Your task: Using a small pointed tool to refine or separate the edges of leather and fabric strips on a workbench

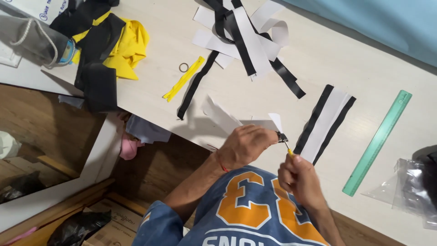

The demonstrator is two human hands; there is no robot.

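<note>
**A:** What are the hands doing?

**B:** At lower centre of the frame, the left hand pinches a white fabric strip with a small metal piece at its end. The right hand is clenched around a yellow-handled tool, its tip at that metal piece.

**A:** How would this go well?

**B:** I judge: keep the strip taut and work the tip steadily.

**A:** How does the strip look?

**B:** White, stiff and narrow, held just above the desk edge. A black-and-white band lies right of it, a green ruler further right, and a yellow zipper at upper centre.
</note>
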